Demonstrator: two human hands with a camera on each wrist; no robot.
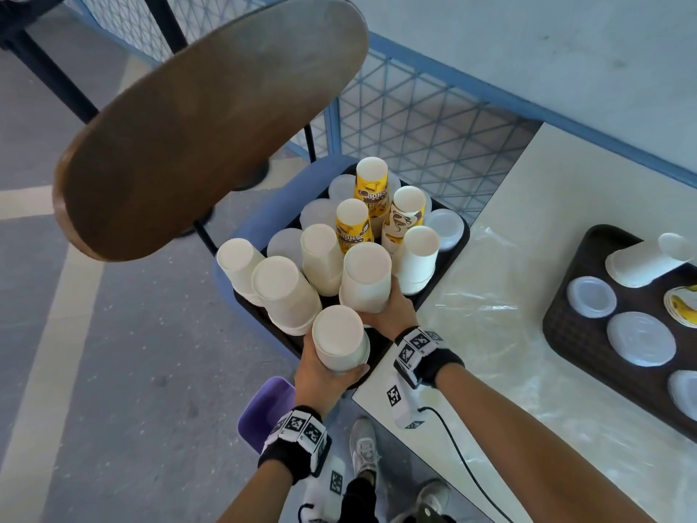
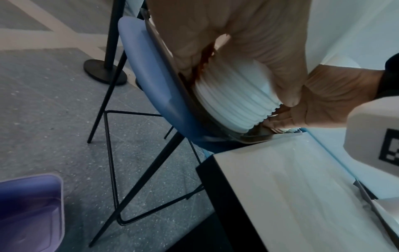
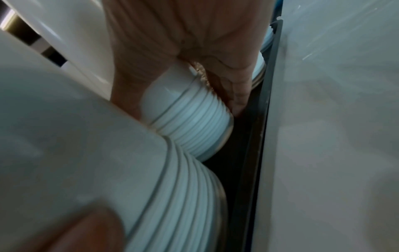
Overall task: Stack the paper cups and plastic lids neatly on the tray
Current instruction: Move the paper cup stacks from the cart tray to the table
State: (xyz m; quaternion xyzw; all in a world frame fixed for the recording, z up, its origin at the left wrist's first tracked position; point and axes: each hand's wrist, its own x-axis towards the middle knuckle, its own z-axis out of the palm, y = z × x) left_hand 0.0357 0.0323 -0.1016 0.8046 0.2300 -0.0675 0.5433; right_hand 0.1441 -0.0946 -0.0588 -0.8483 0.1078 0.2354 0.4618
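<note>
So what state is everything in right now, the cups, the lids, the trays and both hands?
Left hand: grips the nearest white cup stack.
Right hand: grips the next white cup stack.
Yellow printed cups: upside down, stacked.
Black tray: on the blue chair, crowded.
Clear lids: lying flat.
Brown tray: on the table, holding lids and a tipped cup stack.

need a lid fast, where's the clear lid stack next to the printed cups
In the head view the lid stack sits at the far right corner of the chair's tray, just right of the swirl-print cup and beside the table.
</note>
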